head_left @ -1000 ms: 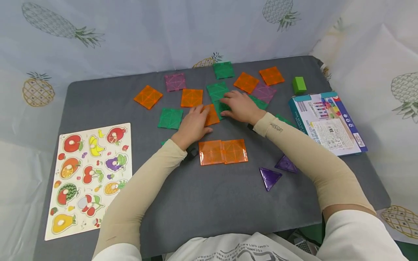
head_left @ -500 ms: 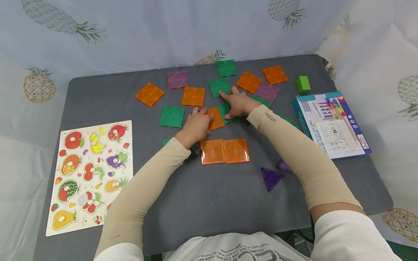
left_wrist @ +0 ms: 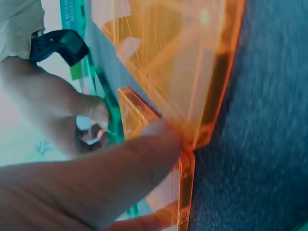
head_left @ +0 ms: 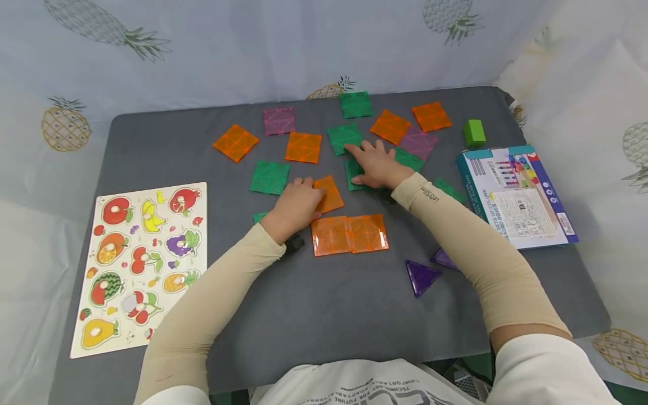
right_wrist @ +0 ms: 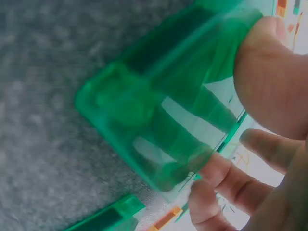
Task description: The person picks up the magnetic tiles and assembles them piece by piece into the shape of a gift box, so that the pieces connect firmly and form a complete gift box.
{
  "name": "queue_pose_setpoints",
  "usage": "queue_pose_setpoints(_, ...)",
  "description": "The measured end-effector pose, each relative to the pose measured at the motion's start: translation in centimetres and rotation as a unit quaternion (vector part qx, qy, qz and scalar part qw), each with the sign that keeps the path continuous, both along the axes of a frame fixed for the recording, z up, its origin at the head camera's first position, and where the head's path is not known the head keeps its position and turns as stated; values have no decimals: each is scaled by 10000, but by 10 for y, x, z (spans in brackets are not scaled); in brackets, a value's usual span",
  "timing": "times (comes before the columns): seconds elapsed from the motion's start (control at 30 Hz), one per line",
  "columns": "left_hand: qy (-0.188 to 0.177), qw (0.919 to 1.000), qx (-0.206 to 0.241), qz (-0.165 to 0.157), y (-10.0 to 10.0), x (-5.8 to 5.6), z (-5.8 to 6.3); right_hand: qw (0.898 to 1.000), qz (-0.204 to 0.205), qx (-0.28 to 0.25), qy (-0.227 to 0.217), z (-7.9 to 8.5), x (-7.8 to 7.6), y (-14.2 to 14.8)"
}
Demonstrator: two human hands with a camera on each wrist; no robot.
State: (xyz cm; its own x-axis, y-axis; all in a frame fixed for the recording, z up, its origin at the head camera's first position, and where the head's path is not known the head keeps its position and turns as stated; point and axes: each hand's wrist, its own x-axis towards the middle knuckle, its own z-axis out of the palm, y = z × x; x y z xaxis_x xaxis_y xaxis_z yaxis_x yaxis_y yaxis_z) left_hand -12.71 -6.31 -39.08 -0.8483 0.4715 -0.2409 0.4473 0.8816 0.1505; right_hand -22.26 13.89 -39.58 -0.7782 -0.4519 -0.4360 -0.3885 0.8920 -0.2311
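My left hand [head_left: 295,205] pinches a translucent orange square magnetic tile [head_left: 332,194] at its left side. The left wrist view shows the thumb on its edge, right where its corner meets another orange tile [left_wrist: 178,53]. Two orange square tiles [head_left: 349,235] lie side by side just in front. Farther right, my right hand [head_left: 378,166] holds a green square tile [right_wrist: 168,120] between thumb and fingers. Its index fingertip reaches the lower edge of another green tile [head_left: 344,138]. Part of the held green tile is hidden under the hand in the head view.
Several orange, green and pink-purple tiles [head_left: 279,121] lie toward the back. Two purple triangles [head_left: 422,278] lie at front right. A fruit puzzle board [head_left: 147,259] covers the left side. A box [head_left: 516,197] and a green block [head_left: 474,133] stand at right.
My left hand has drawn the orange tile nearer to the front pair. My right hand has shifted the held green tile toward me, leaving a gap to the green tile behind it.
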Motion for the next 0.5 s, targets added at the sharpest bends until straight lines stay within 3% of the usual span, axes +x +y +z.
queue_pose_setpoints(0.17, -95, 9999, -10, -83, 2, 4, -4, 9967, 326, -205, 711, 1, 11, 1)
queue_pose_setpoints(0.3, -441, 9989, 183, 30, 0, 3, -9, 9865, 621, -884, 1234, 5, 25, 2)
queue_pose_setpoints(0.5, -1069, 9932, 450, -88, -8, 8, -8, 9824, 578, -1350, 1153, 4, 37, 7)
